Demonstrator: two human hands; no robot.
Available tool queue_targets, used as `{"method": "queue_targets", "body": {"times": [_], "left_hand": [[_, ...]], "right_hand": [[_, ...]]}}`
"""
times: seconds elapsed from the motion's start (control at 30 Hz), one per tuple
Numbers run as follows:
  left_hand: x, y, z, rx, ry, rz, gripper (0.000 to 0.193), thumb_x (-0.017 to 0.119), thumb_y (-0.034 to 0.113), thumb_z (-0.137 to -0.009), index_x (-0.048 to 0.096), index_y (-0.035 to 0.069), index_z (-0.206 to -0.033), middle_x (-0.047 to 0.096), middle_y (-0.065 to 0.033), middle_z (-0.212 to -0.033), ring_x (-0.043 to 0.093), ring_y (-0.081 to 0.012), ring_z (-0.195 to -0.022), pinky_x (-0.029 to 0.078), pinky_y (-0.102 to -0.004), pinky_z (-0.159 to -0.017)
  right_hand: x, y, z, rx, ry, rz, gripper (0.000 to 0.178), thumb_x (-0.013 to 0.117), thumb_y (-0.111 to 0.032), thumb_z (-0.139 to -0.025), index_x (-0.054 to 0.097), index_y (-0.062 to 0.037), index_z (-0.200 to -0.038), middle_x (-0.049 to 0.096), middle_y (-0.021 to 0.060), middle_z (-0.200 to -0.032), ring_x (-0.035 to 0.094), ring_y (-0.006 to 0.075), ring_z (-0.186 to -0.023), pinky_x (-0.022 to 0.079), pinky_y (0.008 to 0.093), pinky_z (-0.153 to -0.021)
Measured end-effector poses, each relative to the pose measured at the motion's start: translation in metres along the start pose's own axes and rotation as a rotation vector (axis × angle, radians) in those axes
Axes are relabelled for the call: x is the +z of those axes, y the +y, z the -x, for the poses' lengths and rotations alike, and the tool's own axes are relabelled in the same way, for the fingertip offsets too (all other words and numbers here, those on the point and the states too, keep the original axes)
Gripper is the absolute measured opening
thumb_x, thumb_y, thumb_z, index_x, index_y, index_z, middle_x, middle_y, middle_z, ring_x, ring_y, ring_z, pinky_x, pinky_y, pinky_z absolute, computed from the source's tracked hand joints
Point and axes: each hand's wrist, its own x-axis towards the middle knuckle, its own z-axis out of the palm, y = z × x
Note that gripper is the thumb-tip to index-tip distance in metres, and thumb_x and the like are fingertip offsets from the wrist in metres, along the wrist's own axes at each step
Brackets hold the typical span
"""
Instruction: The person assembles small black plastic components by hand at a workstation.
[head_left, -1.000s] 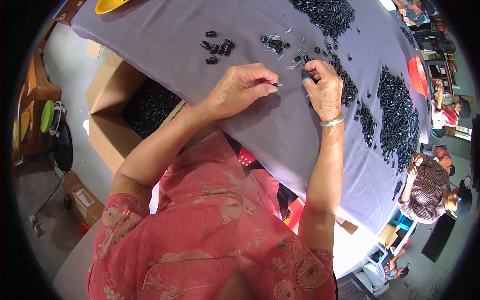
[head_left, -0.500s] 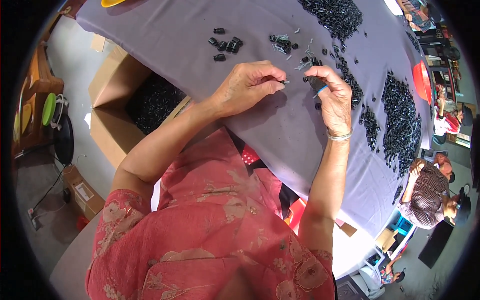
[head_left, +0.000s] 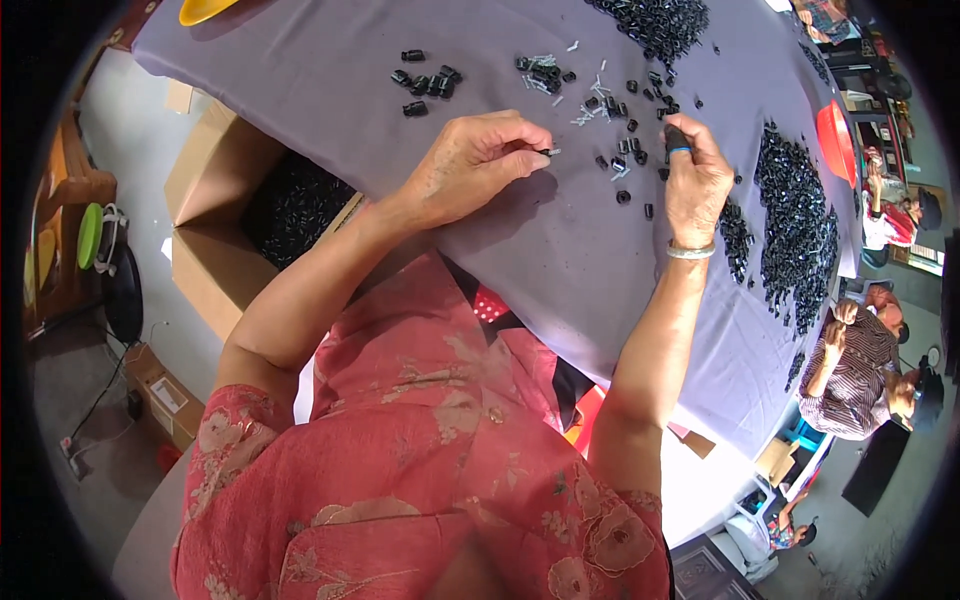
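Observation:
My left hand (head_left: 485, 165) is closed in a pinch above the cloth. Between its thumb and forefinger is a small black piece with a pale, screw-like pin (head_left: 556, 152) sticking out. To the right, my right hand (head_left: 698, 185) reaches to the edge of some scattered black pieces, its fingers bent together. A black cover with a blue edge (head_left: 678, 140) sits on one of its digits. Whatever is at those fingertips is too small to make out. Loose pale pins (head_left: 590, 110) and short black cylinders (head_left: 623, 197) lie between the hands.
Black pieces form a small group (head_left: 428, 82) at the left and large heaps (head_left: 800, 225) at the right. A grey cloth (head_left: 520, 240) covers the table. An open carton (head_left: 205, 160) of black parts stands at left. A red bowl (head_left: 836, 145) and other people are at right.
My right hand has moved right, away from my left, to the scattered black pieces. My left hand keeps its pinch. The whole view has shifted slightly.

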Motion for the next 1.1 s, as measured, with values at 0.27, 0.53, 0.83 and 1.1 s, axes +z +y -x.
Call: {"method": "queue_targets", "body": {"times": [0.27, 0.53, 0.83, 1.1], "left_hand": [[-0.002, -0.007, 0.001, 0.033, -0.006, -0.045, 0.016, 0.061, 0.005, -0.092, 0.064, -0.001, -0.105, 0.060, -0.0028, -0.094, 0.056, -0.0088, -0.079, 0.048, -0.0236, -0.073], [0.000, -0.001, 0.001, -0.024, 0.012, -0.012, 0.014, 0.061, 0.005, -0.090, 0.066, -0.001, -0.102, 0.063, -0.0017, -0.091, 0.058, -0.0079, -0.084, 0.048, -0.0240, -0.076], [-0.001, -0.006, 0.000, 0.057, -0.012, -0.040, 0.016, 0.060, 0.004, -0.092, 0.064, 0.000, -0.107, 0.060, -0.0023, -0.094, 0.056, -0.0088, -0.079, 0.048, -0.0231, -0.072], [-0.001, -0.005, 0.001, 0.042, -0.007, -0.092, 0.016, 0.060, 0.003, -0.092, 0.065, 0.000, -0.106, 0.058, -0.0005, -0.095, 0.054, -0.0064, -0.086, 0.046, -0.0227, -0.077]], "right_hand": [[-0.018, -0.004, 0.005, 0.205, -0.307, -0.212, 0.029, 0.052, 0.014, -0.079, 0.069, -0.0013, -0.097, 0.062, -0.0042, -0.086, 0.050, 0.0026, -0.073, 0.040, 0.0173, -0.067], [-0.004, -0.015, 0.009, -0.074, -0.414, 0.119, 0.031, 0.055, 0.014, -0.066, 0.067, -0.0014, -0.090, 0.055, 0.0002, -0.078, 0.049, 0.0078, -0.065, 0.042, 0.0205, -0.061], [0.002, -0.025, 0.009, -0.198, -0.297, 0.270, 0.021, 0.061, 0.008, -0.064, 0.063, -0.0023, -0.082, 0.057, 0.0012, -0.072, 0.047, 0.0061, -0.058, 0.042, 0.0214, -0.056], [0.021, -0.046, 0.021, 0.074, -0.379, -0.417, 0.016, 0.058, 0.013, -0.084, 0.063, 0.0022, -0.094, 0.064, -0.0008, -0.086, 0.060, 0.0074, -0.081, 0.048, 0.0204, -0.075]]}}
